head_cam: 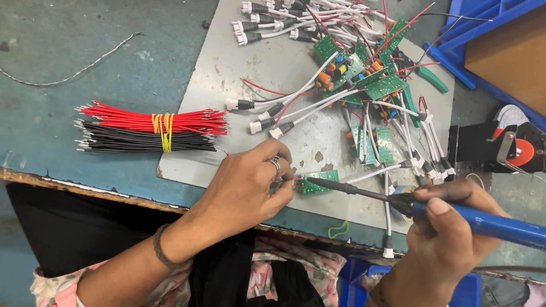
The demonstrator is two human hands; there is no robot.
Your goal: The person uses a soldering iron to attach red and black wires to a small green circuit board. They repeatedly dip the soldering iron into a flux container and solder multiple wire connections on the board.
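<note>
Grey mat (239, 108) on blue worktop (68, 51): left hand (244, 190) pinches a small green circuit board (319, 183); right hand (449, 227) grips a blue soldering iron (398, 202), tip pointing left, touching the board's edge.

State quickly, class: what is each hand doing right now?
Left hand: closed, pinching a thin wire at the small green circuit board.
Right hand: closed around the blue-handled soldering iron.

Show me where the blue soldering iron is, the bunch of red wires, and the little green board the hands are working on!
soldering iron (483, 223), head view, on its blue handle.
bunch of red wires (131, 119), head view, on the red strands left of the yellow tie.
little green board (319, 182), head view, on its middle.
</note>
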